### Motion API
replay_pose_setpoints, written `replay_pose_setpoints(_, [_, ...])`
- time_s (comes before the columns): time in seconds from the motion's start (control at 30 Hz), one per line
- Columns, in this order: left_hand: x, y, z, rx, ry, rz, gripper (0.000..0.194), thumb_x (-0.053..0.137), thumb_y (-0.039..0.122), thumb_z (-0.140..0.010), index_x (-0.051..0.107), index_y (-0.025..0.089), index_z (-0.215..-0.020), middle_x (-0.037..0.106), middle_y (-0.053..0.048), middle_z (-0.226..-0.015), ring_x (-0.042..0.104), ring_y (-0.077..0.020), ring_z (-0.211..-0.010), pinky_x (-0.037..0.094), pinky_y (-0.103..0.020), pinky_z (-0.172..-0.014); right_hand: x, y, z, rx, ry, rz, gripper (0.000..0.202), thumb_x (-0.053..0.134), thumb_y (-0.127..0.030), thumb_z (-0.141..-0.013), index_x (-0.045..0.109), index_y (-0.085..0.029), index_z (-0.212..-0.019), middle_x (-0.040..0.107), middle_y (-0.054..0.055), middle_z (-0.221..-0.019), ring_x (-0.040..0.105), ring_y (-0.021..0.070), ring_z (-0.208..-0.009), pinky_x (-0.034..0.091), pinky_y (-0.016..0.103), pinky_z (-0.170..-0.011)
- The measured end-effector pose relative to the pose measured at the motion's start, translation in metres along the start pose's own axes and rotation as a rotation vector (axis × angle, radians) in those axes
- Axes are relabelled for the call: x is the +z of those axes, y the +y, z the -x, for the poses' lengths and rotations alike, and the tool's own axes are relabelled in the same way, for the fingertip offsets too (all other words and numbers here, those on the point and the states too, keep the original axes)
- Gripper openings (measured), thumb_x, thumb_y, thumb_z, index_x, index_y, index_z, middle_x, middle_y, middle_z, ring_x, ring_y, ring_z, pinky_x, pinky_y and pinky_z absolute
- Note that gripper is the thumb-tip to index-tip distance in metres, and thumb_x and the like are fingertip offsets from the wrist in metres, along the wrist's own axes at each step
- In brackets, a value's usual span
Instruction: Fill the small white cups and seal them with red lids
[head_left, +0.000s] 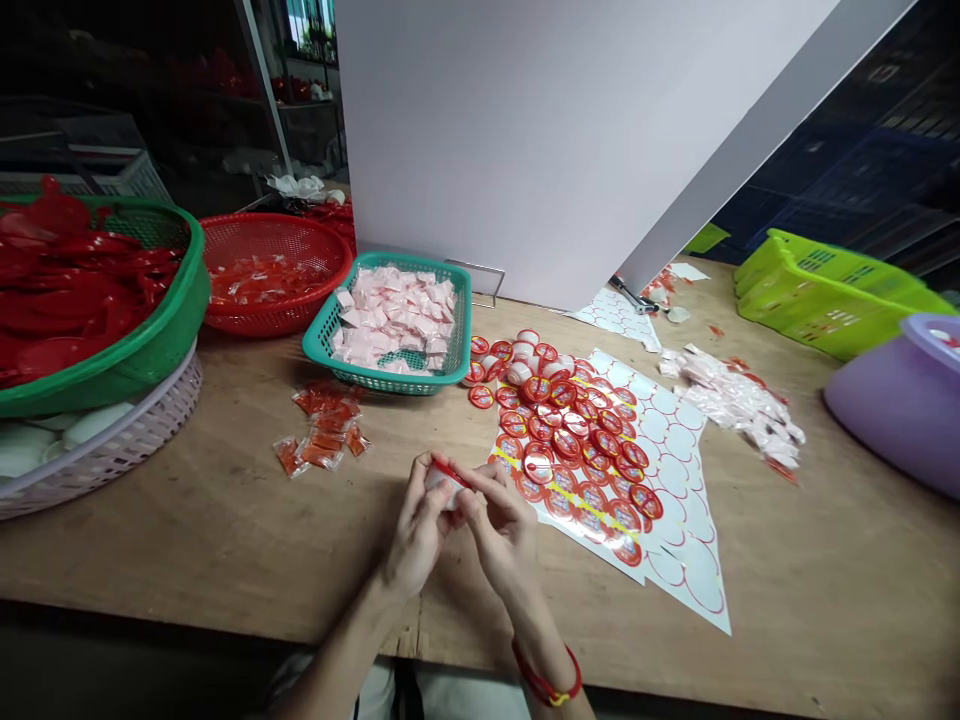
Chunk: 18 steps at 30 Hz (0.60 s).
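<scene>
My left hand (418, 535) and my right hand (504, 525) meet over the front of the wooden table, fingers closed around a small white container with a red rim (448, 486). Both thumbs press on its white side; the fingers hide much of it. Just right of my hands lies a sticker sheet (592, 525) printed with round red labels. Heaped on it are several round red-and-white containers (566, 420). To the left of my hands are small clear packets with orange-red contents (326, 425).
A teal basket (311, 345) of white packets stands behind. Red (341, 265) and green (191, 290) baskets are at left, the green one above a pale basket (169, 410). Loose packets (739, 400), a lime crate (799, 300) and a purple tub (885, 405) sit at right. A white panel (540, 150) rises behind.
</scene>
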<state>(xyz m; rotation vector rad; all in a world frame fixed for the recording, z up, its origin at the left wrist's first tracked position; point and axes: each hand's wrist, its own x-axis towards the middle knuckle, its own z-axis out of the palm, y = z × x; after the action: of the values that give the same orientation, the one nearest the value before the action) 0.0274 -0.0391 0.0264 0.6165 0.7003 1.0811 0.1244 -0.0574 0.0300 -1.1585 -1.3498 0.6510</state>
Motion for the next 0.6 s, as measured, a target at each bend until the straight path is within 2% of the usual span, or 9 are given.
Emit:
replay_pose_setpoints(0.13, [0.0, -0.006, 0.001, 0.009, 0.007, -0.015, 0.021, 0.054, 0.033, -0.08, 0.045, 0.023, -0.096, 0.057, 0.002, -0.085, 0.055, -0.0099, -0.074, 0.043, -0.02, -0.066, 0.005, 0.004, 0.003, 0.066, 0.091, -0.08, 0.023, 0.056, -0.017, -0.081, 0.068, -0.027, -0.098, 0.054, 0.0, -0.072, 0.05, 0.0117, -0.065, 0.042, 0.023, -0.055])
replay_pose_setpoints(0.37, [0.003, -0.013, 0.0, 0.039, 0.081, -0.08, 0.021, 0.053, 0.034, -0.08, 0.045, 0.023, -0.097, 0.057, 0.001, -0.089, 0.056, -0.0116, -0.078, 0.044, -0.02, -0.065, 0.012, 0.006, 0.009, 0.035, 0.204, -0.036, 0.023, 0.056, -0.016, -0.081, 0.068, -0.028, -0.098, 0.052, -0.002, -0.067, 0.049, 0.0099, -0.059, 0.04, 0.021, -0.05])
replay_pose_setpoints(0.47, [0.003, -0.011, 0.001, 0.04, 0.094, -0.09, 0.022, 0.053, 0.035, -0.08, 0.045, 0.024, -0.098, 0.056, 0.001, -0.091, 0.056, -0.0124, -0.082, 0.044, -0.021, -0.069, 0.012, 0.006, 0.008, 0.001, 0.189, 0.013, 0.024, 0.053, -0.016, -0.084, 0.066, -0.027, -0.101, 0.052, -0.001, -0.069, 0.05, 0.0108, -0.062, 0.042, 0.023, -0.053])
replay_pose_setpoints(0.6, [0.003, -0.002, 0.002, 0.02, 0.009, -0.1, 0.021, 0.053, 0.036, -0.082, 0.046, 0.024, -0.098, 0.055, 0.001, -0.093, 0.054, -0.0126, -0.086, 0.043, -0.023, -0.076, 0.006, 0.004, 0.007, -0.067, 0.078, 0.081, 0.03, 0.056, -0.018, -0.081, 0.059, -0.025, -0.11, 0.056, 0.002, -0.082, 0.052, 0.0138, -0.073, 0.045, 0.027, -0.063])
